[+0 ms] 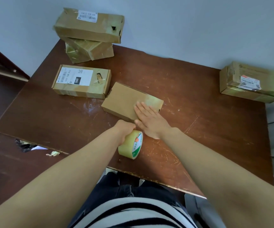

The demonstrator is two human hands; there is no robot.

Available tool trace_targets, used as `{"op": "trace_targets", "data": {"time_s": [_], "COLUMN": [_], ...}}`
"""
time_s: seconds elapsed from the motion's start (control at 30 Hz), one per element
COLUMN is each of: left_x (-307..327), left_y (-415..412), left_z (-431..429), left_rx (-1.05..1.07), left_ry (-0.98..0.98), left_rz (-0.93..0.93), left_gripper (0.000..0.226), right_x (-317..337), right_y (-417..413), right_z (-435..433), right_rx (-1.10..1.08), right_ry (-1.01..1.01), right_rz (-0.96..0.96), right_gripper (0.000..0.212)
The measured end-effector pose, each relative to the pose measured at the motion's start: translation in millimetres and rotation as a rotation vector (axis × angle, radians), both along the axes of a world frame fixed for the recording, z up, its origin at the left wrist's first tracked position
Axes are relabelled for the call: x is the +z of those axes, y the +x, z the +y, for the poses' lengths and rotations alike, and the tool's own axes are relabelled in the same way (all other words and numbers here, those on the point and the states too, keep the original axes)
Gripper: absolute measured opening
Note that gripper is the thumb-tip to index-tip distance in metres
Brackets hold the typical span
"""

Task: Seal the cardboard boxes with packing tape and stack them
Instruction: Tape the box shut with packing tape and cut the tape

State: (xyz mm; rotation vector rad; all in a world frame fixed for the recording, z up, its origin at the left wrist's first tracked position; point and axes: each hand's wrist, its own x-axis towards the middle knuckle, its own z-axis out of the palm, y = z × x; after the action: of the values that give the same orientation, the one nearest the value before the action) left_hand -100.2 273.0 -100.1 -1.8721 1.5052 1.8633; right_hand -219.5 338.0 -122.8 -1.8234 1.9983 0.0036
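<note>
plain cardboard box [126,100], flat and matte, lies mid-table [198,129] on scratched brown wood. right hand [149,119] presses it with straight, spread fingers; left hand [124,129] grips the glossy tape roll [131,143] near the front edge.

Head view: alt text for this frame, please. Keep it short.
A person's right hand presses flat on a plain cardboard box at the middle of a scratched brown table, while the left hand grips a tape roll at the box's near edge. A labelled box lies to its left, two stacked boxes behind that, a taped box at far right.
</note>
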Motion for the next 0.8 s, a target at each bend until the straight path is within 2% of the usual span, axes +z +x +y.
{"op": "trace_targets", "data": {"time_s": [0.17, 0.27, 0.4, 0.43, 0.5, 0.57, 0.63, 0.73, 0.8], "left_x": [-0.9, 7.5, 20.0, 21.4, 17.6, 19.5, 19.1, 25.8, 29.9], "left_y": [15.3, 22.2, 21.6, 21.4, 23.2, 24.2, 25.7, 27.7, 30.0], "left_z": [-2.2, -16.9, -28.1, -29.7, -31.3, -32.9, -34.3, -33.7, -33.7], "left_rx": [-0.093, 0.011, 0.068, 0.069, 0.071, 0.071, 0.077, 0.069, 0.05], "left_ry": [-0.031, -0.003, -0.052, -0.06, -0.048, -0.028, -0.01, 0.023, 0.025], "left_rz": [-0.078, -0.038, 0.01, 0.015, 0.016, 0.011, 0.015, 0.041, 0.064], "left_gripper": [0.022, 0.018, 0.003, 0.006, 0.015, 0.021, 0.025, 0.016, 0.012], "right_x": [-20.3, -23.4, -28.4, -26.5, -27.0, -25.9, -22.1, -20.2, -9.4], "right_y": [2.2, 6.4, 15.5, 16.4, 17.8, 14.6, 11.8, 9.0, 6.3], "right_z": [3.5, 1.8, 0.9, -1.3, 0.8, 2.1, 2.9, 3.7, -0.7], "right_rx": [0.037, 0.006, -0.051, -0.055, -0.053, -0.013, 0.016, 0.032, -0.01], "right_ry": [0.003, -0.055, -0.113, -0.086, -0.157, -0.19, -0.098, -0.051, 0.021], "right_rz": [0.105, 0.14, 0.22, 0.233, 0.261, 0.225, 0.202, 0.187, -0.008], "right_gripper": [0.065, 0.082, 0.065, 0.062, 0.059, 0.061, 0.069, 0.087, 0.09]}}
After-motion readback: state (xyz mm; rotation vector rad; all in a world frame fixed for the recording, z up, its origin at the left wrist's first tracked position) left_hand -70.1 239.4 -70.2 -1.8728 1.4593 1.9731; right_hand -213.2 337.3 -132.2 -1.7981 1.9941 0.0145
